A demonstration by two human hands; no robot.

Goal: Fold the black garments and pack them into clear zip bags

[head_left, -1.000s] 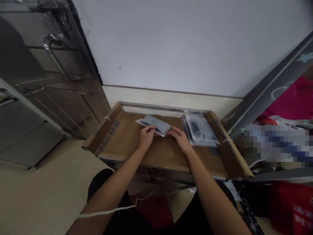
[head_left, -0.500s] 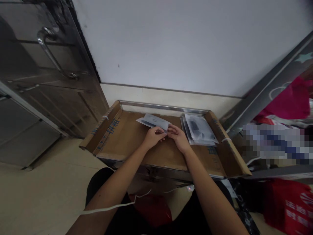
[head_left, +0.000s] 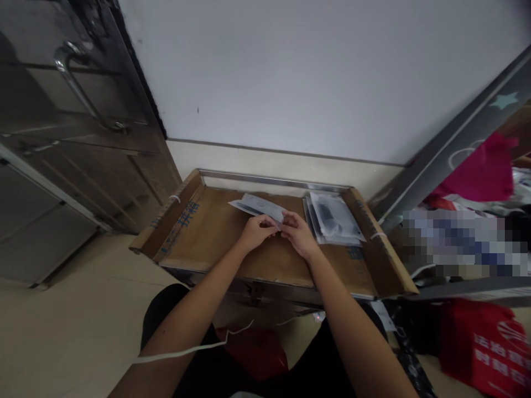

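My left hand (head_left: 256,232) and my right hand (head_left: 298,233) meet over the middle of the cardboard-lined tray (head_left: 215,237). Both are closed, fingertips pinching the near end of a frosted plastic bag (head_left: 260,204). This bag tilts away from me toward the back of the tray and carries a faint round mark. Something dark and narrow shows along its left part; what it is I cannot tell. To the right of my right hand lies a stack of similar frosted bags (head_left: 337,216), the top one with a dark item inside.
Raised cardboard flaps (head_left: 388,249) wall the tray's sides, tied with white cord. A white wall (head_left: 265,83) stands behind it. On the left is a metal door with a handle (head_left: 83,94). Red bags (head_left: 483,342) sit at the lower right, and a white cable (head_left: 186,351) crosses low.
The whole view has shifted slightly to the right. My fingers have moved a little at the bag's near end, and both hands still hold it. The stack lies unchanged.
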